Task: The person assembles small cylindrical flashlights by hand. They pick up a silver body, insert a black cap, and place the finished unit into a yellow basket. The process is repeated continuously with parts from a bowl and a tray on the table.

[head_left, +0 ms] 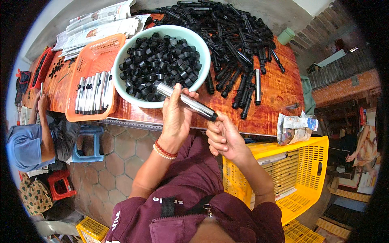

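Observation:
My left hand (pixel 175 115) is wrapped round a shiny silver metal tube (pixel 194 106), which slants down to the right in front of me. At its lower end is a black end piece (pixel 213 117), pinched by the thumb and curled fingers of my right hand (pixel 227 137). The tube's upper end lies over the rim of a pale green bowl (pixel 118 87) full of short black plastic caps (pixel 162 60). Left of the bowl, an orange basket (pixel 87 117) holds several silver tubes (pixel 92 95) with black ends.
Long black plastic rods (pixel 239 36) are heaped on the wooden table (pixel 279 89), with a silver tube (pixel 258 87) beside them. Newspapers (pixel 101 24) lie at the back left. A yellow crate (pixel 314 190) stands at my right. Another person (pixel 32 141) sits at the left.

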Demonstrator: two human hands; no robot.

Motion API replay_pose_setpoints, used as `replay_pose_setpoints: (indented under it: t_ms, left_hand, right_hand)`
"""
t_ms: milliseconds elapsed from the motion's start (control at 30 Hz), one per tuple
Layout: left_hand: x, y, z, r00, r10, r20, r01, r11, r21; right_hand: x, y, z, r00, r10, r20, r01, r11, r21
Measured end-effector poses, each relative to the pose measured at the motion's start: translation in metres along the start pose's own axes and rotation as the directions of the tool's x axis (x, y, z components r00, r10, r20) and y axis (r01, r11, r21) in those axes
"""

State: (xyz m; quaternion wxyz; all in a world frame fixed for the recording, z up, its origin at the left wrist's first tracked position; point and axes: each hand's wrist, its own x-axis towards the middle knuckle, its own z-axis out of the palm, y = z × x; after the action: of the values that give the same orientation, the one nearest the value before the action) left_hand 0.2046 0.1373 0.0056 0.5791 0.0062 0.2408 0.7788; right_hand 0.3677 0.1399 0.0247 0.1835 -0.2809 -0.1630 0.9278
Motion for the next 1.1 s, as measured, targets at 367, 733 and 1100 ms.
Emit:
replay_pose_setpoints:
  t_ms: [367, 733, 1100]
  left_hand:
    - [0.0003, -0.0008, 0.0004, 1.0, 0.013, -0.008, -0.013, 1.0, 0.027]
    - [0.0001, -0.0003, -0.0023, 1.0, -0.012, 0.024, 0.011, 0.999, 0.03]
    - [-0.0017, -0.002, 0.0003, 1.0, 0.015, 0.012, -0.016, 0.999, 0.052]
  right_hand:
    - [-0.0018, 0.0022, 0.0007, 0.999, -0.014, 0.048, 0.013, 1.0, 0.015]
    - [-0.002, 0.0027, -0.0019, 0.996, -0.027, 0.09, 0.022, 0.998, 0.06]
    - [-0.0034, -0.0002, 0.0008, 0.999, -0.01, 0.036, 0.008, 0.999, 0.037]
